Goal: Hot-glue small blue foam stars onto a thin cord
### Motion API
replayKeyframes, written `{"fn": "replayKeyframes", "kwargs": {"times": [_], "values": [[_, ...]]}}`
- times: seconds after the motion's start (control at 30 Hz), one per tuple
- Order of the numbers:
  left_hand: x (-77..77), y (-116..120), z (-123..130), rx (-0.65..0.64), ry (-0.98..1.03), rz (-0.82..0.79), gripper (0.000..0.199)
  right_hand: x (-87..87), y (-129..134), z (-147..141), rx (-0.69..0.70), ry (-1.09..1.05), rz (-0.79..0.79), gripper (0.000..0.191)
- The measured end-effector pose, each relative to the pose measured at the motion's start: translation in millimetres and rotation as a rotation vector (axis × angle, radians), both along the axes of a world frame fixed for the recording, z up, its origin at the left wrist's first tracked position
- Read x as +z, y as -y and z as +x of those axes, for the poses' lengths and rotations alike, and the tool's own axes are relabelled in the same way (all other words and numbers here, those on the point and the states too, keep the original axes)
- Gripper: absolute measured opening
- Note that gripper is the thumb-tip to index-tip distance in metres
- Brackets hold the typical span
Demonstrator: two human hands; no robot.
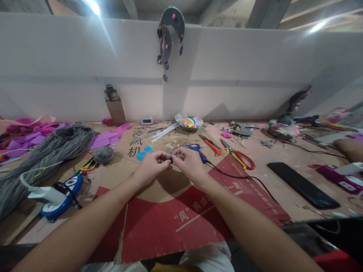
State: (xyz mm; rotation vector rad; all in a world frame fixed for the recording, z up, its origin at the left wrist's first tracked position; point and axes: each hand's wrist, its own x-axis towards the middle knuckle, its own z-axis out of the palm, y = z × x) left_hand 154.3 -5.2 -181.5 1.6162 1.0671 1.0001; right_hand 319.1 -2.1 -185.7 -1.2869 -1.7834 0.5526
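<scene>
My left hand [154,166] and my right hand [188,163] meet over the cardboard, fingertips pinched together. Between them is a small dark piece [170,159], mostly covered by the fingers, so its kind is unclear. Just behind my right hand lies a blue hot glue gun [200,154], partly hidden, its black cord running right. Blue flower-shaped cutouts [144,153] rest beyond my left hand. An orange utility knife [212,146] and scissors [244,158] with red and yellow handles lie to the right of the glue gun.
Left are a grey yarn hank [65,145], a yarn ball [103,154] and a blue power strip [64,196]. A black phone [302,184] and a purple power strip [340,179] lie right, near another person's arm [350,149]. A grey moon-shaped hanging [171,28] tops the white partition.
</scene>
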Motion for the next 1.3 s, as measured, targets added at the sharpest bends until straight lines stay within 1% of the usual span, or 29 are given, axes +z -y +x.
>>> {"fn": "replayKeyframes", "kwargs": {"times": [0.13,0.23,0.37,0.5,0.7,0.87,1.07,1.17,1.3], "values": [[1.7,0,-1,0.04,-0.034,0.006,0.015,-1.9,-1,-1,0.082,-0.041,-0.028,0.013],[4.5,1,-2,0.041,-0.058,0.014,0.013,-1.4,0,-2,0.136,-0.118,-0.08,0.011],[5.1,1,-1,0.044,-0.015,-0.024,0.011,3.1,1,-3,0.177,-0.172,-0.137,0.012],[2.1,0,0,0.068,0.036,-0.072,0.013,5.6,0,-2,0.165,-0.156,-0.131,0.013],[1.4,0,-2,-0.049,0.027,-0.055,0.016,-0.2,-4,3,0.179,-0.137,-0.141,0.013],[3.0,1,-1,-0.075,0.112,-0.117,0.019,-4.5,-6,6,0.166,-0.084,-0.115,0.013],[-2.0,-1,2,-0.03,0.121,-0.178,0.021,0.5,-3,4,0.199,-0.084,-0.121,0.015],[-0.9,-1,0,-0.043,0.102,-0.212,0.022,2.8,-1,4,0.2,-0.073,-0.125,0.015],[1.6,-2,-4,-0.096,0.187,-0.323,0.023,2.2,-3,7,0.191,-0.064,-0.138,0.014]]}}
